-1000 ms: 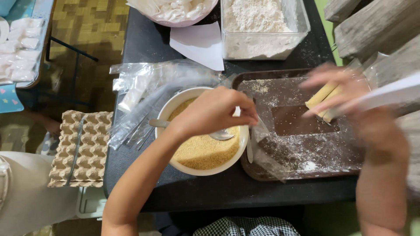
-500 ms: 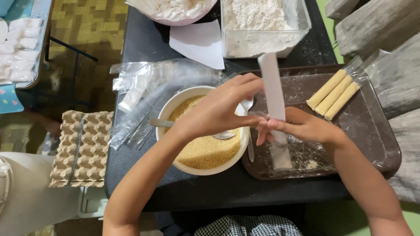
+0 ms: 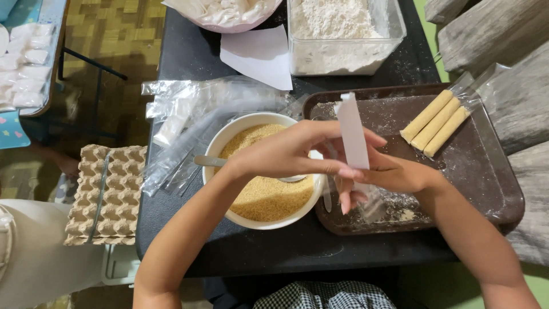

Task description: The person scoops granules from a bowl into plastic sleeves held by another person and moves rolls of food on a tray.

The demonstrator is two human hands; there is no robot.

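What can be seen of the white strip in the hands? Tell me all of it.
The white strip is a thin, flat, long rectangle that looks like paper or a pastry wrapper. It stands nearly upright, its top end tilted slightly left, over the brown tray. Both hands meet at its lower end: the left hand pinches it from the left, the right hand from below. Its lower end is hidden by the fingers.

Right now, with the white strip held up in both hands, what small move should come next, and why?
Probably lower the strip onto the tray: left hand and right hand pinch it upright above the floury part, beside three finished rolls.
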